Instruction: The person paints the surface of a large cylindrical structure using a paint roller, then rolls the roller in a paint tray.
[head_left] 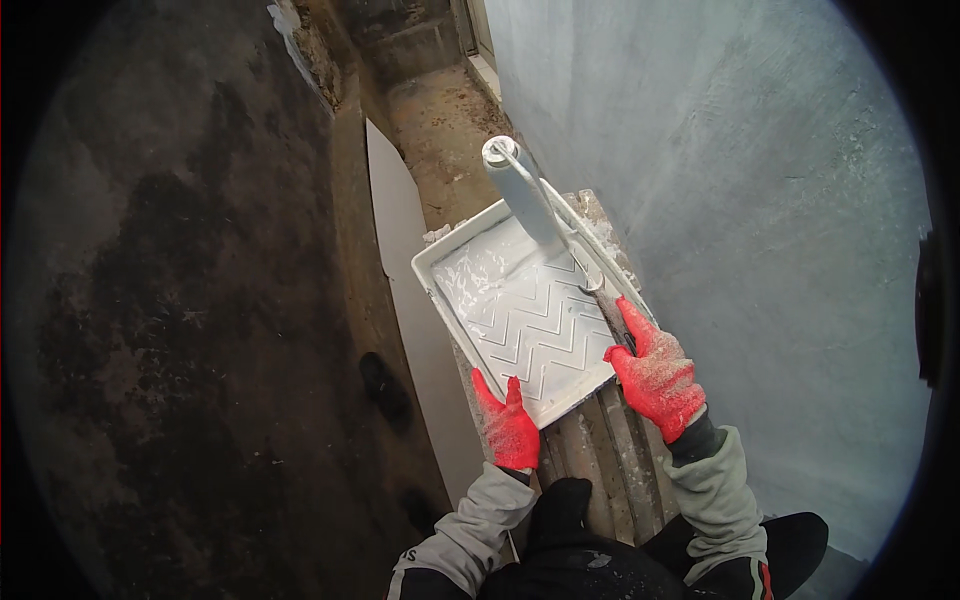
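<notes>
A white paint tray with zigzag ridges rests on worn planks in front of me. White paint wets its far end. At its near left corner, my left hand, in a red glove, grips the rim with thumb and finger over the edge. My right hand, gloved in red and dusted with white, is closed around the handle of a paint roller. The roller's pale sleeve slants over the tray's far right side, its white end raised beyond the rim. Whether the sleeve touches the tray is unclear.
Paint-spattered planks run beneath the tray toward me. A grey-white wall rises close on the right. To the left stand a pale panel and a dark, stained floor with a black oblong object. Beyond lies a brown, littered passage.
</notes>
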